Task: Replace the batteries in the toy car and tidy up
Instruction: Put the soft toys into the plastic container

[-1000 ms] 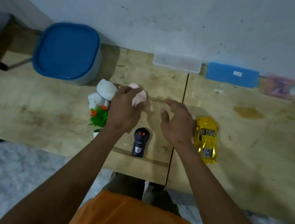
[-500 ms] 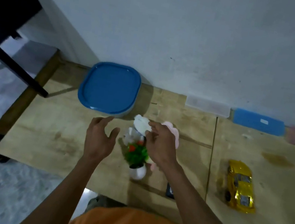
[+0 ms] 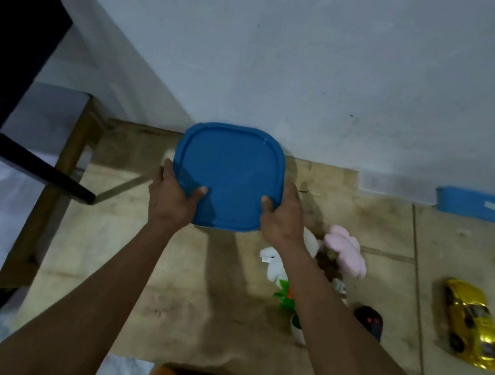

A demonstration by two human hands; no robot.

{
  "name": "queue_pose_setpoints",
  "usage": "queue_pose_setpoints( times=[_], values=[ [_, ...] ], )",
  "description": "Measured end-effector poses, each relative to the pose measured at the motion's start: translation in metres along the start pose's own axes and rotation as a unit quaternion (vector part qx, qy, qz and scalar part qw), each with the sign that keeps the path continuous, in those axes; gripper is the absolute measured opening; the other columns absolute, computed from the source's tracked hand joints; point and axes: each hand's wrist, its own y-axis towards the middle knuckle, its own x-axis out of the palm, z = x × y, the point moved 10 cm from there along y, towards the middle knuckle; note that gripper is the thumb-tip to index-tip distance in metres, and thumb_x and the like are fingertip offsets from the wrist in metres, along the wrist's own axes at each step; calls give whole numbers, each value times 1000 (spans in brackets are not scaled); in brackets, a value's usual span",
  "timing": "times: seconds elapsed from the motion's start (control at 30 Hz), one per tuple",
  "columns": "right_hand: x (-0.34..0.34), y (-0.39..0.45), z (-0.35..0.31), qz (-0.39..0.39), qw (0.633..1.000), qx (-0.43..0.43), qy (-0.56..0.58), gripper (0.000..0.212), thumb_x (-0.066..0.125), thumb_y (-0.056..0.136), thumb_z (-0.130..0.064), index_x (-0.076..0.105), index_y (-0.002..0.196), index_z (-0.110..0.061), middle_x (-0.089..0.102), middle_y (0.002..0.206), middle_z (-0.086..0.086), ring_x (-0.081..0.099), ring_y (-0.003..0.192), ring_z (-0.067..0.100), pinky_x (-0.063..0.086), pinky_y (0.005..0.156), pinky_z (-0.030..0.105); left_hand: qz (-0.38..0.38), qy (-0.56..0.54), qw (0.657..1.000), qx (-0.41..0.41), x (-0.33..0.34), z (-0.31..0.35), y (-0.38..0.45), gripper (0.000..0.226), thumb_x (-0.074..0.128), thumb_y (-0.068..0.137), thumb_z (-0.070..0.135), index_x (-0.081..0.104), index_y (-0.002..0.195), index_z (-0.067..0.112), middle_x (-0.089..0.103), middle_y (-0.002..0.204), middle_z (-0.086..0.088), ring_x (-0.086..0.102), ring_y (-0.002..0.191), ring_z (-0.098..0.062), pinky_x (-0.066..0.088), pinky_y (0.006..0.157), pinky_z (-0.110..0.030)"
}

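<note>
A square container with a blue lid point(image 3: 229, 171) stands on the wooden table near the wall. My left hand point(image 3: 171, 197) grips its left edge and my right hand point(image 3: 282, 216) grips its right edge, thumbs on top of the lid. The yellow toy car point(image 3: 473, 326) lies at the right on the table, away from both hands. A black remote control point(image 3: 369, 321) shows partly behind my right forearm.
A pink and white soft toy point(image 3: 345, 254) and a small potted plant point(image 3: 288, 293) sit beside my right arm. A clear box point(image 3: 395, 187) and a blue box point(image 3: 478, 204) stand against the wall. A black chair point(image 3: 3, 61) is at the left. The table edge point(image 3: 207, 368) is near my body.
My view has swung to the left. Both hands have left the soft toy and plant and taken hold of the blue-lidded container by its two sides.
</note>
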Motion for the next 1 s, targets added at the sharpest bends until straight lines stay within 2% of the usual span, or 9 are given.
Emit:
queue_pose_setpoints(
  times=[0.1,0.2,0.33,0.47,0.6,0.83,0.9,1.0],
  values=[
    [9,7,5,5,998,43,48,51,54,101,-19,37,149,-21,53,142,5,52,127,26,45,107,44,-10,-41,999,10,5,4,12,83,80,80,43,40,141,4,50,137,-18,51,122,-39,50,96,-53],
    [14,4,11,30,990,84,108,44,55,101,-20,43,143,-20,57,135,3,55,121,23,48,104,43,9,-79,997,2,2,1,12,69,83,78,31,49,132,7,56,129,-14,56,116,-33,53,94,-50],
    [20,4,21,54,975,135,168,38,58,100,-21,45,135,-18,60,125,1,60,111,21,52,90,36,1,-139,989,-41,1,-4,13,66,84,79,14,49,135,8,56,124,0,52,107,-15,48,91,-28],
    [22,7,24,66,964,163,199,39,58,99,-16,40,134,-18,56,116,-4,57,100,15,47,75,26,-7,-210,973,-100,5,-15,19,74,89,74,14,48,136,13,59,129,-2,59,114,-21,54,95,-34],
    [25,6,30,75,956,174,222,41,58,98,-12,37,132,-20,55,116,-5,57,98,12,46,71,22,-18,-244,962,-119,10,-19,19,75,87,75,12,44,136,16,58,130,-2,58,113,-20,51,93,-29],
    [29,10,34,84,945,194,248,43,62,94,-9,37,130,-15,56,118,0,58,93,8,48,69,23,-52,-295,944,-140,19,-26,24,74,84,72,-4,40,127,19,55,128,-2,57,113,-22,53,97,-38],
    [30,10,34,91,941,198,259,43,64,93,-8,40,128,-12,58,118,3,60,95,12,50,69,25,-52,-305,940,-146,19,-28,24,73,81,71,-9,39,122,21,54,126,-2,56,111,-21,52,95,-35],
    [29,9,36,101,939,202,260,44,68,90,-6,40,124,-12,58,118,4,61,97,15,51,67,25,-54,-308,937,-157,21,-28,23,71,81,70,-11,39,118,20,55,123,-2,57,106,-20,50,83,-28]
  ],
)
